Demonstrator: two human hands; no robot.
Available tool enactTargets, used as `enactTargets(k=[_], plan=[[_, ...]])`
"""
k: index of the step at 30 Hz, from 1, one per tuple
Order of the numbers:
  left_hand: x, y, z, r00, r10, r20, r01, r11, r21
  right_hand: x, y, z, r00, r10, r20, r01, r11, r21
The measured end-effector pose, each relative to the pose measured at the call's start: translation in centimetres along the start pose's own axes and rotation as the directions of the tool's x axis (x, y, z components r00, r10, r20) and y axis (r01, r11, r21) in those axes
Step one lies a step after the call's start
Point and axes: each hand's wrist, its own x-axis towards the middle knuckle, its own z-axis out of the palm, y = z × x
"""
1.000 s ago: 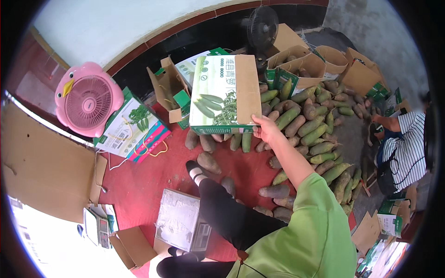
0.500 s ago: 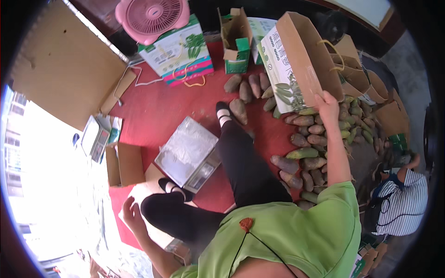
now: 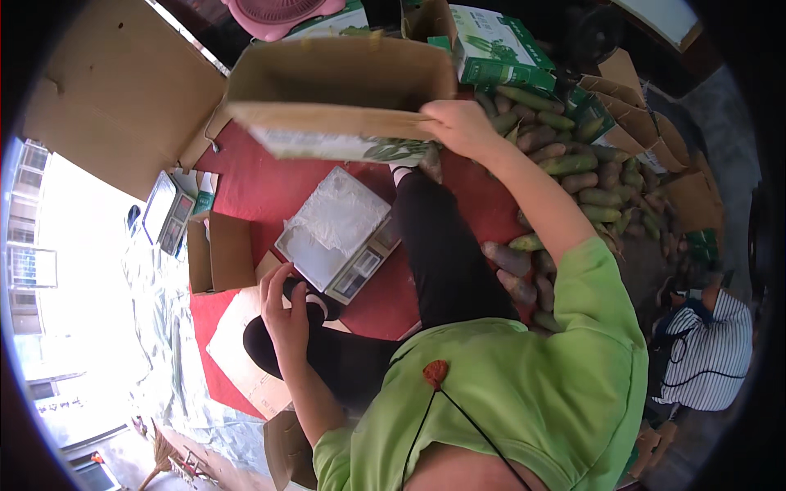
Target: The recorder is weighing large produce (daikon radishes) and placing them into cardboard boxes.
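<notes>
The right hand (image 3: 460, 127) has its fingers clamped on the rim of the box (image 3: 336, 121) at the near right corner. The box, mouth open and upward, is held above the red floor (image 3: 237, 184), past the far edge of the scale (image 3: 315, 255); its white and green printed side faces the wearer. The left hand (image 3: 285, 313) is raised, fingers apart and loosely bent, with nothing seen in its grasp; in the view it lies just left of a dark shoe (image 3: 298, 292), off the scale's near left corner. The scale rests on the red floor with clear film (image 3: 344, 211) over its pan. A carton (image 3: 229, 254) stands open at the red floor's left edge, and a second scale (image 3: 166, 211) is noted beyond it. Radishes (image 3: 598, 182), green and brown, are heaped along the red floor's right side and past its right edge. A printed carton (image 3: 501, 51) stands behind the heap's far left end. A pink fan (image 3: 282, 11) is partly cut off by the upper border. A person in a striped shirt (image 3: 711, 352) is at far right.
</notes>
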Motion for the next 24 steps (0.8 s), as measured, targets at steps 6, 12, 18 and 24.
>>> enactTargets(k=[6,12,18,24], plan=[[0.3,-2.6,1.0,0.998,0.022,-0.059,-0.01,0.981,0.192,3.1,-2.9,8.8,0.951,-0.154,0.269,0.117,0.982,0.15],[1.0,-6.3,4.8,0.991,-0.13,0.032,0.092,0.833,0.545,1.8,-3.0,13.8,0.819,-0.054,0.571,0.091,0.995,-0.037],[1.7,-10.9,7.5,0.969,-0.202,0.143,0.077,0.794,0.603,0.3,-1.7,9.9,0.982,0.011,0.189,-0.06,0.965,0.257],[2.8,-10.3,8.1,0.954,-0.235,0.184,0.067,0.769,0.635,-10.9,4.9,8.4,0.928,0.372,0.004,-0.356,0.886,0.299]])
